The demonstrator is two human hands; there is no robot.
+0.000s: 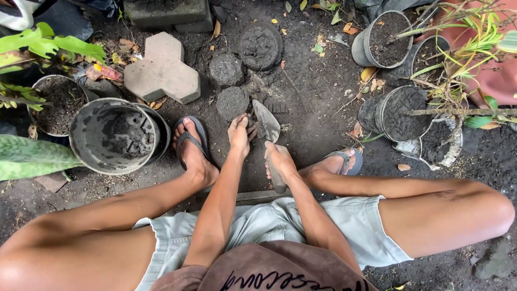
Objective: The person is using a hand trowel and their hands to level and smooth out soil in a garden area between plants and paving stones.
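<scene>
R hand (280, 160) fist-grips trowel (267, 126), blade on soil | L hand (238, 134) fingers loosely spread, flat on ground by soil clump (232, 102) | tip: keep blade low, lever under clump, L hand steadies.

Soft, even daylight without hard shadows; focus is sharp centrally, with wide-angle bending toward the edges.

The trowel (267, 127) is a pointed metal blade, grey and smeared with dirt, on a handle that looks wooden — the right hand (280, 161) covers most of it. The blade tilts forward, its tip down near the soil. Just left lies a soil lump (232, 102) — dark, round, cake-shaped, flat on the ground — with the left hand (238, 134) at its near edge.
</scene>
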